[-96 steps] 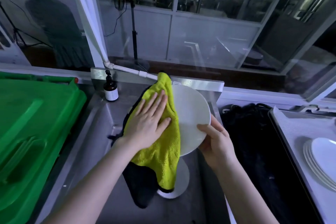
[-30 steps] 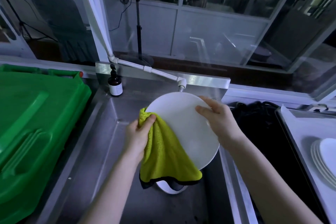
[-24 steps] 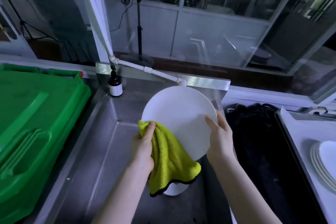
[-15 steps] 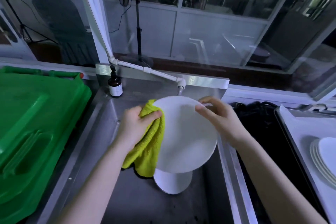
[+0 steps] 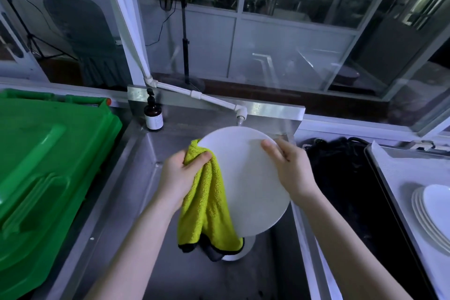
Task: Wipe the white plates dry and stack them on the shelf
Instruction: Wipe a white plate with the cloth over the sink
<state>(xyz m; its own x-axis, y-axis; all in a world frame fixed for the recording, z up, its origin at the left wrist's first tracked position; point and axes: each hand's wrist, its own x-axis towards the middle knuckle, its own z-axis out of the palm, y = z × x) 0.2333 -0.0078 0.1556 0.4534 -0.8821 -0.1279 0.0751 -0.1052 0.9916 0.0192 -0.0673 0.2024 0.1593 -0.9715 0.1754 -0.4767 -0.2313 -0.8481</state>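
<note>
White plate [image 5: 246, 178]: round, no long axis, held tilted over the steel sink [image 5: 185, 273] near its back edge, face toward the wearer. Likely stiff, breakable, slick if wet; take by the rim, as the right hand [image 5: 292, 170] grips it, while the left hand [image 5: 179, 175] pinches a yellow-green cloth [image 5: 207, 209] against its left rim.

Dim, bluish daylight enters through the reflective windows [image 5: 280, 39] beyond the hands, and wide-angle distortion bends the frame edges.

The yellow cloth [image 5: 207, 200] has slid down the plate's [image 5: 246, 178] left edge and hangs lower
</note>
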